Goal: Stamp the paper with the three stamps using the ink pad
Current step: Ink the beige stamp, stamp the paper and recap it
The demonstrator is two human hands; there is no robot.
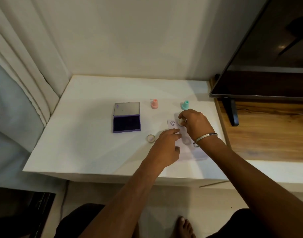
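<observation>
Head view looks down on a white table [88,152]. Right hand [193,124] grips a cream stamp [180,122] between curled fingers [182,115], its base down on the far end of the paper [186,152], just right of a printed smiley face [172,123]. Left hand [166,148] lies on the paper's left edge, fingers straight and relaxed, holding nothing. Pink stamp [154,104] and teal stamp [185,105] stand upright beyond the paper. Open purple ink pad [126,123] sits well left, a round cap [150,138] near it.
</observation>
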